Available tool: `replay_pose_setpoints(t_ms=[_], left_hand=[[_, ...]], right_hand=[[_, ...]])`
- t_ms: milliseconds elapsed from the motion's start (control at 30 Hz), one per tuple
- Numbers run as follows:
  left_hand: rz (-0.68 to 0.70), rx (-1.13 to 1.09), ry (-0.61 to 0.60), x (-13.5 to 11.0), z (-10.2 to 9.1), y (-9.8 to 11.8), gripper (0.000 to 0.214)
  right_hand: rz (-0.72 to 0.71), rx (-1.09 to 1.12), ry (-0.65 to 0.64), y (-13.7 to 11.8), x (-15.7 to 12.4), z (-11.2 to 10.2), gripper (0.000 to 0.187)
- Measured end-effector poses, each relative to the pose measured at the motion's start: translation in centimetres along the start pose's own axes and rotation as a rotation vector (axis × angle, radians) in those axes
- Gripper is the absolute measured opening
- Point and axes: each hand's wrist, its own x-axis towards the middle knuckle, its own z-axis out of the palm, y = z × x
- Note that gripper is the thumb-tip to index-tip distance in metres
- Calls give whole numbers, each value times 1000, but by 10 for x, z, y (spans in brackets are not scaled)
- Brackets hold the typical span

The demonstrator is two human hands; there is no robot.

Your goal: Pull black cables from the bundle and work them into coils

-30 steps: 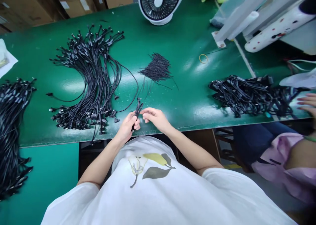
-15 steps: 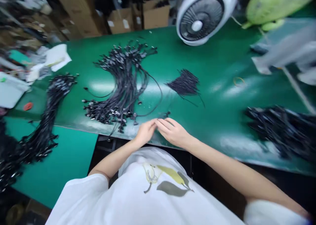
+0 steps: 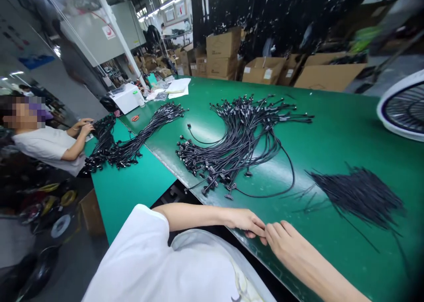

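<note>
My left hand and my right hand meet at the front edge of the green table, fingertips pressed together in a pinch. Whatever they hold, if anything, is hidden by the fingers. Beyond them lies a big pile of black cables with connectors at both ends. A single cable loops out from the pile toward my hands. To the right, a heap of thin black ties or wires lies flat, with a few loose strands nearby.
At left, another person in a white top has hands on a black cable bundle. A second bundle lies beside it. Papers, a white box, an orange ring and a fan stand around. Cardboard boxes are behind.
My view has swung left and up, bringing the other person and the room into sight. My hands stay together at the table edge; the small dark piece beyond them no longer shows.
</note>
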Motion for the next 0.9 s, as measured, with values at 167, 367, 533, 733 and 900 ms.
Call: replay_pose_setpoints(t_ms=[167,367,533,733,900], left_hand=[[-5,40,25,22,5,-11,16],[42,231,116,29,14,-12,13],[293,646,272,23,20,-4,37],[255,-164,308,43,23,15,37],[304,-583,352,32,16,38,24]], right_hand=[[47,-5,1,-6,2,9,24],[313,172,31,-13,-5,17,23],[387,111,-21,-10,-8,17,25],[917,555,-95,13,0,7,26],[1427,1089,31,15,5,-4,38]])
